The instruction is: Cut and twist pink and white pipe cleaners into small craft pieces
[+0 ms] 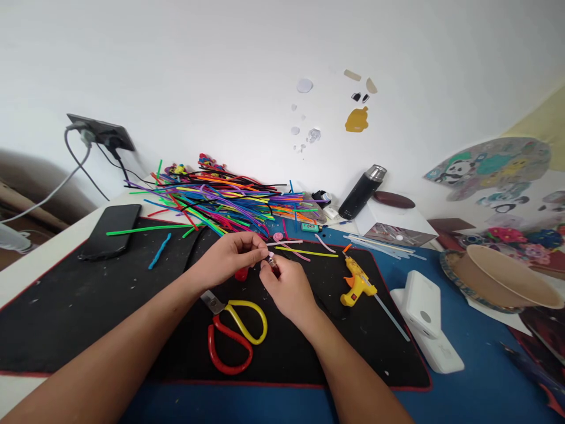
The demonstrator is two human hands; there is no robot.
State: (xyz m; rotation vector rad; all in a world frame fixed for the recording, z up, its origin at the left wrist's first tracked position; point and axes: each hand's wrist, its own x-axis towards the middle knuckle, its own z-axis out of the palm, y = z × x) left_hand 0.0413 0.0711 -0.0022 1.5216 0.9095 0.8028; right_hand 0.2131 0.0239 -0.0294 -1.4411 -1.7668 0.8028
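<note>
Both hands meet over the middle of a black mat (pixel 88 294). My left hand (pixel 229 256) is closed in a pinch on a thin pink pipe cleaner (pixel 286 242) that runs off to the right. My right hand (pixel 286 285) pinches a small object at the fingertips, too small to name, right against the left fingers. A small red piece (pixel 241 274) lies on the mat under the left hand. Scissors (pixel 233 335) with one yellow and one red handle lie just in front of the hands.
A heap of coloured pipe cleaners (pixel 220 203) fills the back of the table. A yellow glue gun (pixel 357 282) lies to the right, a black phone (pixel 110 229) to the left. A white box (pixel 424 306), a black flask (pixel 362 191) and a paper bowl (pixel 507 277) stand further right.
</note>
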